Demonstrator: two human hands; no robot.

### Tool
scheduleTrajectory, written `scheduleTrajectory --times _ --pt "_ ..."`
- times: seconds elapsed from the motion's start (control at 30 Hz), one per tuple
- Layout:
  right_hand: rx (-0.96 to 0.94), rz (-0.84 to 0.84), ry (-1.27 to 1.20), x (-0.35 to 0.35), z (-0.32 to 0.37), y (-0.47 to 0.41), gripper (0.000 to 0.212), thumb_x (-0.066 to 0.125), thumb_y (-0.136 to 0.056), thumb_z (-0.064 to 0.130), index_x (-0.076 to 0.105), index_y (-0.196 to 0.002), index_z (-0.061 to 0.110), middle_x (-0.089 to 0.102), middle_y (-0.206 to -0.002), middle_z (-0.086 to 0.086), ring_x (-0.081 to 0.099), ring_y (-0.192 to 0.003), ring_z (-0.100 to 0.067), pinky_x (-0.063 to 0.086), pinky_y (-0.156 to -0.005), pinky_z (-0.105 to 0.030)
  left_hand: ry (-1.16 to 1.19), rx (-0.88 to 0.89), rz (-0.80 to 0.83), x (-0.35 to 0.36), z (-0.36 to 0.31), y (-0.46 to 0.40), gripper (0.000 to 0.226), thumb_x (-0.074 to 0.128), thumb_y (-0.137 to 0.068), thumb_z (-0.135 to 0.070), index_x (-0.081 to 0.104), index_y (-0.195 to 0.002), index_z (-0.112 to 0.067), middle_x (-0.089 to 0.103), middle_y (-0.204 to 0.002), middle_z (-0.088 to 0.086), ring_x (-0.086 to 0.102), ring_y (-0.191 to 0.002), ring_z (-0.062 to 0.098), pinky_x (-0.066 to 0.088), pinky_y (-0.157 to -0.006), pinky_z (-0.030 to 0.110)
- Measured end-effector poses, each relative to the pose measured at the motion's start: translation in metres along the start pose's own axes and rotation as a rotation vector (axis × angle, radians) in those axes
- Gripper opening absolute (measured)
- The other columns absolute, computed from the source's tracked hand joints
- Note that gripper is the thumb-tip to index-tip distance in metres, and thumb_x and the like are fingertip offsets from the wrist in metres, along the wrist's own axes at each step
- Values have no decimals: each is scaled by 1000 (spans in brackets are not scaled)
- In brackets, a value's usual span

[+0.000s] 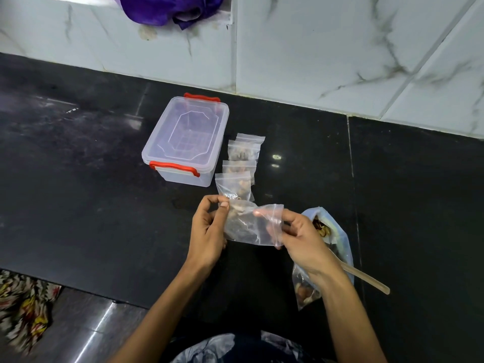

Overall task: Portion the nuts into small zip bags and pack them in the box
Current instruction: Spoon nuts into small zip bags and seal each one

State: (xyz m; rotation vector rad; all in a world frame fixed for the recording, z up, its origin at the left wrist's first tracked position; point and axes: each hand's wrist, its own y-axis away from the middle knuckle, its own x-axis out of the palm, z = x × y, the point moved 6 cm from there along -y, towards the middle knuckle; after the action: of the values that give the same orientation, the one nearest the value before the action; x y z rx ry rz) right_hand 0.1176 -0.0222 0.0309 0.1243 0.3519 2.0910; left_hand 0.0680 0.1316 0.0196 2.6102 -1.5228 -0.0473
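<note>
Far left, at the lower edge: patterned fabric in black, white, red and yellow, below the edge of the black stone counter. At the top, left of centre: a purple cloth draped on a ledge against the white marble-look wall tiles. On the counter, left of middle: a clear plastic box with red latches, lid on, nothing visible inside through the clear lid. Just beside the box's right side: a short row of filled small zip bags, overlapping one another and running toward the viewer, nuts visible inside. Nearer the viewer, the left hand, fingers curled, pinching one end of a small zip bag held above the counter; a few nuts gathered at that left end, the rest of the bag flat and clear. On the right end of the same bag, the right hand, thumb and fingers gripping the zip-strip edge. Behind and under the right hand and wrist: a larger plastic bag of nuts, mouth open, lying on the counter. Sticking out from it toward the lower right: a pale wooden handle, its working end hidden. At the bottom centre: a patch of grey-and-white patterned clothing.
</note>
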Motion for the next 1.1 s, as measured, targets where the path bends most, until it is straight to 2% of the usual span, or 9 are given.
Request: scheduleTrajectory --times 0.13,0.3,0.5,0.57,0.67,0.8,0.87,1.0,1.1 --pt "22 3 -67 3 -5 -2 36 50 -92 -3 72 -102 24 67 -111 -6 57 -105 -34 47 -89 -49 41 15 5 3 -6 1 11 46 -98 -14 53 -90 -11 52 -54 -9 42 -41 7 34 -34 17" --pt "84 -60 -286 2 -7 -4 27 53 -88 -8 70 -97 12 46 -112 5 54 -102 -20 49 -80 -31 43 49 3 5 -12 -1 10 45 -98 -11 52 -91 -10 57 -63 -13 51 -52 2 42 -44 16" --pt "5 -81 91 -6 6 2 19 64 -85 14 69 -89 32 53 -114 7 61 -97 -10 54 -80 -25 25 85 -30 1 -12 -2 16 45 -98 -10 52 -87 -17 57 -71 -15 51 -62 5 45 -56 25" --pt "29 -64 195 -6 8 4 11 63 -87 17 70 -90 25 53 -111 10 60 -92 -8 51 -74 -21 -8 121 -13 2 -14 -1 15 44 -98 -10 53 -88 -16 55 -74 -12 50 -68 11 44 -62 29" --pt "41 -10 322 -3 9 6 18 57 -89 7 72 -87 16 50 -109 12 53 -98 -4 47 -76 -18 -28 153 5 4 -17 0 14 44 -98 -8 53 -89 -15 57 -73 -15 51 -66 5 46 -60 20" --pt "50 19 323 1 12 6 23 48 -91 -3 69 -86 0 50 -100 18 49 -94 16 45 -79 -10 -42 160 30 4 -16 -1 13 43 -98 -7 52 -90 -13 58 -73 -15 54 -63 3 46 -57 16" --pt "57 11 311 1 11 4 29 42 -90 -10 68 -83 1 49 -102 15 48 -95 14 41 -74 -5 -35 172 46 5 -17 0 12 43 -98 -7 51 -91 -11 55 -74 -12 51 -63 9 45 -55 20" --pt "66 -34 294 1 4 -1 61 42 -87 -15 66 -59 33 42 -108 15 44 -102 -1 40 -87 -19 -8 184 80 9 -18 0 11 42 -98 -6 49 -91 -9 55 -73 -15 49 -61 4 42 -52 16" --pt "83 -21 316 1 1 -3 61 41 -84 -17 62 -56 32 39 -105 17 43 -101 -4 41 -89 -25 -12 180 110 11 -15 1 8 43 -99 -10 50 -94 -11 54 -77 -11 52 -68 14 44 -56 23"
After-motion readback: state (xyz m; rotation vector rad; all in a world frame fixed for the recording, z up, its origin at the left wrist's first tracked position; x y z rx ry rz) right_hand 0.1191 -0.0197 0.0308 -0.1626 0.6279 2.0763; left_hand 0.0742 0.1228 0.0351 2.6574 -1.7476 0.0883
